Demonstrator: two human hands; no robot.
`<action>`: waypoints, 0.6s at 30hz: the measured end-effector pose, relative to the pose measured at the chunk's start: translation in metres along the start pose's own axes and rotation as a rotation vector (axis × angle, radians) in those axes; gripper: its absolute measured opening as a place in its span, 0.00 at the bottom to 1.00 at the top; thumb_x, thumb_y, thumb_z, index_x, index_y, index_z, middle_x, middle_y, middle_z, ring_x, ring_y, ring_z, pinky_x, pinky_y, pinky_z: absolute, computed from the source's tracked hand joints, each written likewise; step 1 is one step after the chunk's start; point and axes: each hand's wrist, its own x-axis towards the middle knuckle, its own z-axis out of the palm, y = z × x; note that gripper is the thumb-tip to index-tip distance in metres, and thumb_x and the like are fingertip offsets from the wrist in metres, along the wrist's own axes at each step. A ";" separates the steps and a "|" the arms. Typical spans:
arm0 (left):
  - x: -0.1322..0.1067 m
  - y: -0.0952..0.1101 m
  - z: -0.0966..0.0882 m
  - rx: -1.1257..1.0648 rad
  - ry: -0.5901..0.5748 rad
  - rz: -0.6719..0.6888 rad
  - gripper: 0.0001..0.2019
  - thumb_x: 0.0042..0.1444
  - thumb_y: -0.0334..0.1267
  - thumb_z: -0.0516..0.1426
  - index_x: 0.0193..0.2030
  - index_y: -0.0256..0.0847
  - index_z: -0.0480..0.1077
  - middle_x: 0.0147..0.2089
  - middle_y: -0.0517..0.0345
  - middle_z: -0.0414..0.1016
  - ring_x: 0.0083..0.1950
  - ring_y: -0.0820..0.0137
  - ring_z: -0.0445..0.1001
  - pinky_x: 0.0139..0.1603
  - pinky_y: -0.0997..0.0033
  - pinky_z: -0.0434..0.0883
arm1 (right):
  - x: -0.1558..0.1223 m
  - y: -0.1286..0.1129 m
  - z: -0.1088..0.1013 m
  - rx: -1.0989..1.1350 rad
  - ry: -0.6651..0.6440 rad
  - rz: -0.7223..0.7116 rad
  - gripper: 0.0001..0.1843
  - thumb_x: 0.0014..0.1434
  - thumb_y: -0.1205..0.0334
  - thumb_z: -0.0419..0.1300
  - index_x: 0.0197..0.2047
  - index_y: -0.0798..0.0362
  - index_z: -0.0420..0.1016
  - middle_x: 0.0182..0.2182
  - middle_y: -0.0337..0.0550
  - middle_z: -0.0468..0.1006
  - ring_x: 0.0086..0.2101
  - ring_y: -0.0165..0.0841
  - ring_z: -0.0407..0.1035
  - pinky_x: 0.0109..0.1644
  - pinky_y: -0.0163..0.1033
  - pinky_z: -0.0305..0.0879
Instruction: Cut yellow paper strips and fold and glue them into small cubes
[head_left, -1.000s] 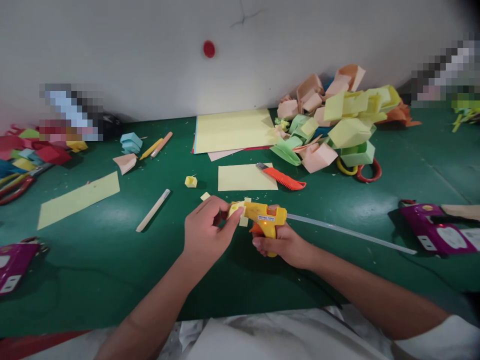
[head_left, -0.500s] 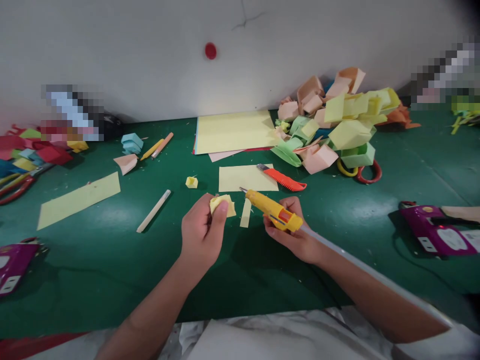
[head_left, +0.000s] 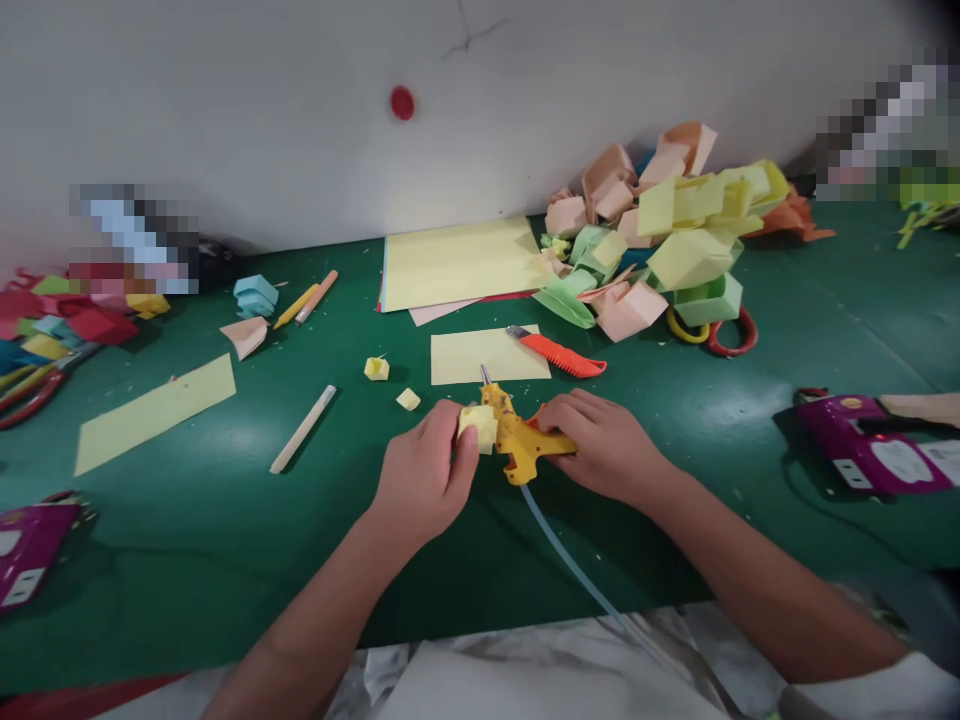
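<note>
Yellow paper piece (head_left: 478,425) is pinched between left hand (head_left: 420,475) thumb and fingers, touching the left side of the glue gun (head_left: 521,440). Right hand (head_left: 604,445) fingers wrap the gun handle. Nozzle points away, likely sparing the fingers. Glue stick (head_left: 559,545) trails behind the gun.

2 hands were in view: left hand (head_left: 420,478) & right hand (head_left: 609,447). 1 glue gun (head_left: 525,447), w/ 1 glue stick (head_left: 570,565). Small yellow paper cubes were 3: held cube (head_left: 480,425), near cube (head_left: 408,399), far cube (head_left: 376,368). Flat yellow sheets were 3: big sheet (head_left: 457,262), small sheet (head_left: 484,357), strip (head_left: 154,412). 1 orange cutter (head_left: 559,353), 2 pencils (head_left: 296,306), 1 white stick (head_left: 304,428). Purple boxes were 2: right box (head_left: 870,450), left box (head_left: 30,540). Folded pile (head_left: 660,250): too many pcs to count.
</note>
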 end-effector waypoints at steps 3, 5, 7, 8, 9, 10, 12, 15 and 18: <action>0.002 -0.001 0.002 0.115 -0.042 0.129 0.09 0.68 0.40 0.50 0.35 0.41 0.62 0.27 0.64 0.66 0.24 0.73 0.64 0.25 0.73 0.54 | -0.001 -0.001 0.000 -0.018 -0.012 -0.015 0.18 0.50 0.74 0.61 0.43 0.49 0.64 0.39 0.42 0.79 0.36 0.38 0.68 0.38 0.40 0.61; 0.003 -0.002 0.003 0.149 -0.063 0.176 0.10 0.67 0.39 0.51 0.34 0.41 0.63 0.27 0.64 0.67 0.25 0.74 0.64 0.26 0.74 0.54 | -0.001 -0.002 0.000 -0.025 -0.025 -0.027 0.18 0.51 0.74 0.61 0.43 0.49 0.64 0.39 0.42 0.79 0.36 0.37 0.68 0.38 0.40 0.61; 0.003 -0.002 0.002 0.165 -0.083 0.192 0.11 0.67 0.39 0.51 0.33 0.41 0.64 0.27 0.64 0.68 0.26 0.74 0.65 0.27 0.74 0.55 | -0.001 -0.003 -0.001 -0.033 -0.037 -0.049 0.18 0.51 0.74 0.60 0.44 0.49 0.65 0.39 0.42 0.79 0.37 0.37 0.67 0.39 0.40 0.60; 0.003 -0.001 0.002 0.172 -0.095 0.192 0.11 0.67 0.40 0.52 0.33 0.41 0.64 0.27 0.64 0.68 0.26 0.74 0.65 0.27 0.74 0.55 | -0.001 -0.004 -0.001 -0.039 -0.041 -0.064 0.18 0.52 0.74 0.60 0.44 0.50 0.65 0.39 0.42 0.78 0.37 0.37 0.67 0.39 0.40 0.60; 0.004 -0.001 0.002 0.181 -0.107 0.184 0.11 0.67 0.40 0.52 0.32 0.40 0.65 0.28 0.64 0.68 0.27 0.74 0.66 0.27 0.73 0.54 | -0.001 -0.005 -0.001 -0.046 -0.045 -0.079 0.17 0.52 0.74 0.60 0.44 0.50 0.65 0.39 0.42 0.78 0.37 0.37 0.67 0.39 0.40 0.60; 0.004 -0.001 0.001 0.192 -0.123 0.175 0.12 0.67 0.40 0.53 0.32 0.40 0.65 0.28 0.63 0.69 0.27 0.73 0.66 0.27 0.73 0.54 | 0.000 -0.006 -0.001 -0.055 -0.048 -0.096 0.17 0.53 0.74 0.60 0.45 0.50 0.66 0.39 0.42 0.78 0.37 0.37 0.67 0.38 0.40 0.60; 0.004 0.000 0.001 0.223 -0.160 0.159 0.11 0.66 0.40 0.53 0.32 0.40 0.66 0.28 0.62 0.70 0.28 0.72 0.67 0.26 0.72 0.53 | 0.000 -0.007 -0.002 -0.068 -0.060 -0.127 0.16 0.55 0.74 0.59 0.46 0.51 0.66 0.39 0.43 0.78 0.38 0.37 0.67 0.38 0.40 0.59; 0.005 0.001 0.003 0.299 -0.189 0.161 0.09 0.66 0.37 0.53 0.34 0.40 0.68 0.29 0.61 0.71 0.29 0.71 0.69 0.26 0.71 0.51 | -0.001 -0.010 -0.001 -0.096 -0.067 -0.160 0.11 0.59 0.74 0.57 0.45 0.53 0.68 0.38 0.43 0.78 0.37 0.37 0.66 0.37 0.40 0.58; 0.005 -0.001 0.005 0.350 -0.201 0.160 0.08 0.67 0.37 0.53 0.37 0.40 0.70 0.31 0.59 0.72 0.31 0.69 0.71 0.26 0.71 0.51 | -0.002 -0.012 0.000 -0.163 -0.053 -0.201 0.05 0.63 0.73 0.55 0.39 0.54 0.69 0.32 0.42 0.76 0.33 0.35 0.62 0.35 0.41 0.56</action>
